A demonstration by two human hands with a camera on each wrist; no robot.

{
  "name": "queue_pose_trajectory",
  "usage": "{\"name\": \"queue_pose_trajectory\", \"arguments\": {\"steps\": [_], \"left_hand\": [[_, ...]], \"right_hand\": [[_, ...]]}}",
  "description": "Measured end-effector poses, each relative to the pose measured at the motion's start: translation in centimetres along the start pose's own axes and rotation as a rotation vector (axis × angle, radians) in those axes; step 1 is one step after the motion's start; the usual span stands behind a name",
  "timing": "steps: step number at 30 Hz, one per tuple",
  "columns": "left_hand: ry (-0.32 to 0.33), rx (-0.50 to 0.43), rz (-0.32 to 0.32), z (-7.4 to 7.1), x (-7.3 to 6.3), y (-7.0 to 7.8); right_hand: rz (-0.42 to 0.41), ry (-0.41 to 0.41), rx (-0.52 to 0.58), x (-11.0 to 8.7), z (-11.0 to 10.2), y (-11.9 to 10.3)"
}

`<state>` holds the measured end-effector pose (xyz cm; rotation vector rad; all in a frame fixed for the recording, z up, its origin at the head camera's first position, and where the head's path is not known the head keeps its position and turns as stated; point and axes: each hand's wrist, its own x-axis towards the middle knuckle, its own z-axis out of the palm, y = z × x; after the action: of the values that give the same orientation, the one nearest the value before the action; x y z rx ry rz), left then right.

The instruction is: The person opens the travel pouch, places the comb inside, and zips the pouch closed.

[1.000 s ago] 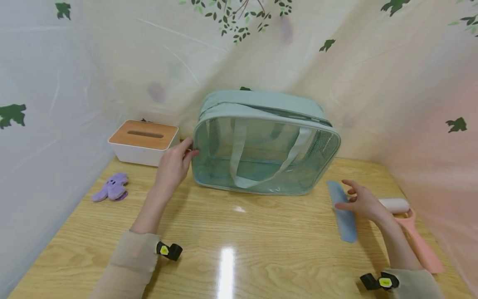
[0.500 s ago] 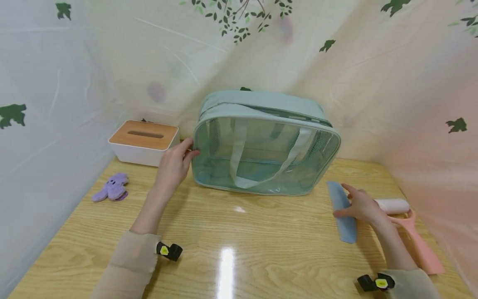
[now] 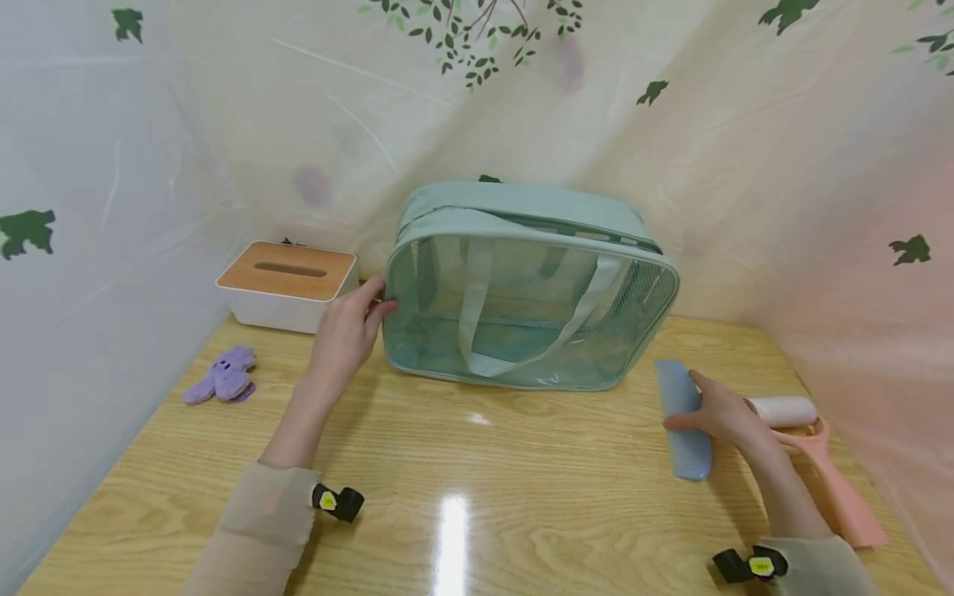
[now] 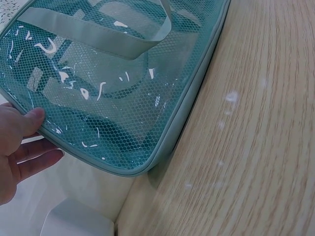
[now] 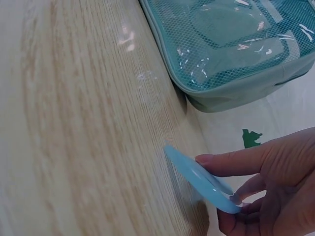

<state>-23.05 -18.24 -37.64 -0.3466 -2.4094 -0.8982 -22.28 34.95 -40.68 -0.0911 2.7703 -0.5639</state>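
Observation:
A see-through green bag (image 3: 540, 314) with mesh sides and fabric handles stands upright at the back of the table, its top zip partly open. My left hand (image 3: 346, 323) pinches the bag's left edge. In the left wrist view its thumb (image 4: 34, 118) lies on the front and the fingers are behind. My right hand (image 3: 719, 410) holds a flat light-blue comb (image 3: 678, 393) across its width, thumb on one long edge and fingers on the other. In the right wrist view the comb (image 5: 199, 179) is tilted close over the table, its far side partly hidden by the hand.
A pink-handled lint roller (image 3: 831, 472) with a white roll lies right of the right hand. A tissue box (image 3: 286, 281) with a wooden lid stands left of the bag. Nearer the left edge is a purple plush toy (image 3: 227, 374). Patterned sheeting (image 3: 715, 149) surrounds the table (image 3: 522, 497).
My right hand has closed round the comb, thumb and fingers coming to its edges, and the comb has tilted slightly. My left hand and the bag have stayed in place.

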Motion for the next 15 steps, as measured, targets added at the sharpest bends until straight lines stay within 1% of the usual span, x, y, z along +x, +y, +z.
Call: {"name": "queue_pose_trajectory", "arguments": {"steps": [6,12,15], "left_hand": [[0.003,-0.002,0.0,-0.04,0.0,0.04],[0.004,-0.001,-0.003,0.0,0.01,0.0],[0.004,0.001,0.0,-0.03,0.02,0.02]], "right_hand": [[-0.056,0.041,0.003,0.0,0.29,0.08],[-0.032,0.035,-0.01,0.0,0.46,0.06],[-0.04,0.059,-0.018,-0.04,0.51,0.1]]}}
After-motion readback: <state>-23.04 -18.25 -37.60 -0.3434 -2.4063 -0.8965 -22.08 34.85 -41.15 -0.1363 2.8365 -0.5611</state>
